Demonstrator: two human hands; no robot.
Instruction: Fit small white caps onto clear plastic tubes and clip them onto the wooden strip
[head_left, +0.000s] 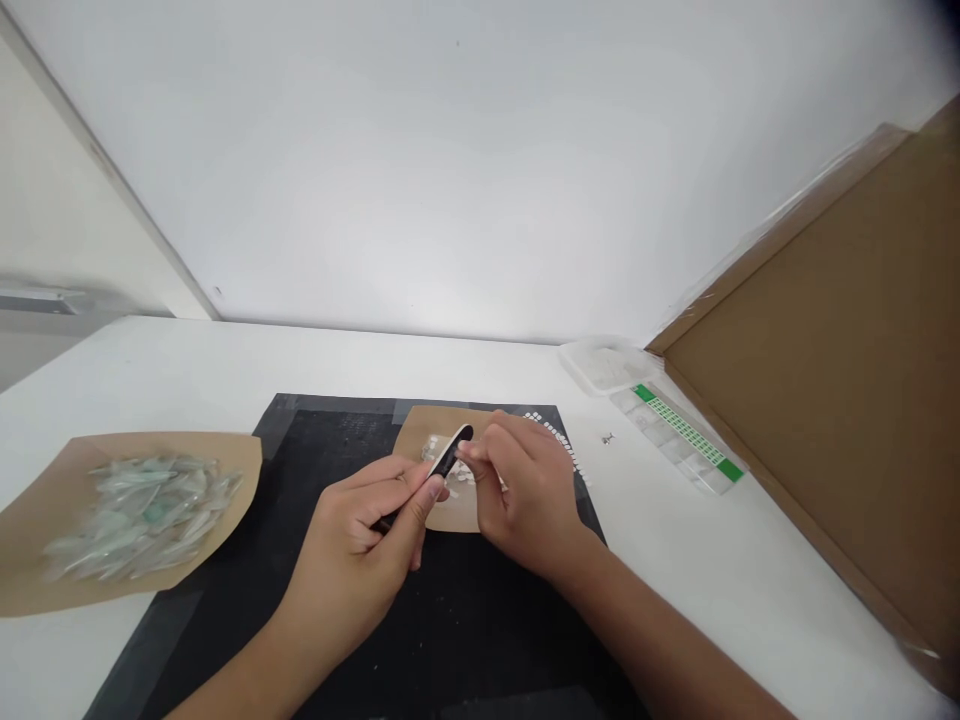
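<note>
At the far left, a heap of translucent pieces (154, 510) is held on a sheet of brown paper (37, 485); the pieces are blurred and cannot be counted, and whether they are finished or waiting cannot be told. On the black mat (465, 630), a slim black strip with a pale edge (448, 458) is being worked on above a second brown sheet (446, 515), on which small white pieces (466, 477) are loosely scattered. Farther right, white dots (559, 435) are set out in rows along the mat's edge. From this, the work is judged to be under way on one item, with plenty of small pieces left. On the white table beyond, a small metallic bit (607, 438), a clear tray (600, 365) and a clear compartmented box (682, 435) with a green label are placed apart from the hands.

As for pose, the left hand (349, 545) is closed around the lower part of the strip, which is gripped between thumb and fingers and tilted up to the right. The right hand (529, 485) is brought in from the other side, its fingers curled and its thumb and forefinger drawn nearly together at the strip's upper end. Whether anything tiny is pinched there cannot be told.
</note>
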